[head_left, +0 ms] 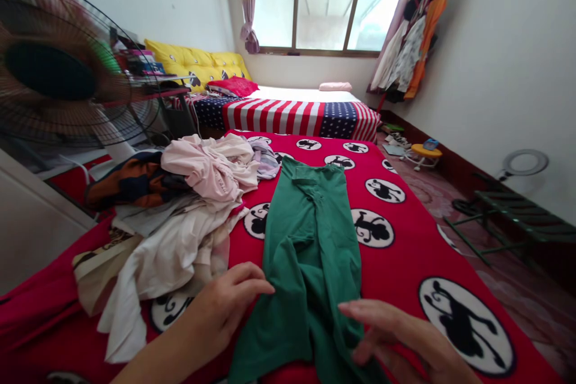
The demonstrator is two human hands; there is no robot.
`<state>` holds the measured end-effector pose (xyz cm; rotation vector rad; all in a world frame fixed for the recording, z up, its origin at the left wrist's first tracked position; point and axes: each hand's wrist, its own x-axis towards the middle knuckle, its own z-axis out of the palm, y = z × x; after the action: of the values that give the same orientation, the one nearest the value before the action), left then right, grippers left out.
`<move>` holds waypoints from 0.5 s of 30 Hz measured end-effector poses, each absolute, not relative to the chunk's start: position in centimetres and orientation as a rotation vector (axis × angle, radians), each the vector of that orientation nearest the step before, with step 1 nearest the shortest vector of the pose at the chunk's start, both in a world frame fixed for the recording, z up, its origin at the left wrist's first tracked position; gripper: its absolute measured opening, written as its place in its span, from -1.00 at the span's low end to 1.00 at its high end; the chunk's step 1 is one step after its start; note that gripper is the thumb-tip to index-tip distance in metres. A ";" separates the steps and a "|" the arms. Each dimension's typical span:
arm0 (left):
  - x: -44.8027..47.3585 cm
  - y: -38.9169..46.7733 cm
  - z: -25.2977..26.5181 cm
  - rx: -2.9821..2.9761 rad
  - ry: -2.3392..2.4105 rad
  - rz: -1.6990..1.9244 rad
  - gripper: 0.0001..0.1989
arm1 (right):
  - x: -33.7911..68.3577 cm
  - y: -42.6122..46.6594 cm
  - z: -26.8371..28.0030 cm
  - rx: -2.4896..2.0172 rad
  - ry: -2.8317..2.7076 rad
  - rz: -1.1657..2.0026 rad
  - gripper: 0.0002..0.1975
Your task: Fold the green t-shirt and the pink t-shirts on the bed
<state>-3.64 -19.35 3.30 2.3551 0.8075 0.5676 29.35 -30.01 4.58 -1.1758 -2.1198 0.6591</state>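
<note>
Green trousers [310, 240] lie lengthwise on the red blanket [405, 252], waistband away from me and legs towards me. Creases and a raised fold run across the legs. At the left edge of the trousers is my left hand [229, 297], its fingers stretched towards the cloth with nothing visibly gripped; whether the fingertips touch cannot be made out. My right hand [400, 336] hovers by the lower right leg, fingers apart and slightly blurred, holding nothing. It covers part of the right hem.
A heap of clothes [198, 186] lies to the left. Beyond it a fan [49, 69] stands at the upper left. Another bed with a striped and starred cover [279, 115] is under the window. On the right are a green folding stool [517, 216] and a ring light [524, 162].
</note>
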 end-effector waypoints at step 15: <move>-3.4 -19.5 2.4 2.746 0.514 0.591 -0.50 | 29.8 -27.9 2.1 -1.028 -2.501 0.047 -0.76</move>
<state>-3.40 -19.47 2.36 2.7457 0.5139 0.5913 29.83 -27.87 2.12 -1.0279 -2.5013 0.0472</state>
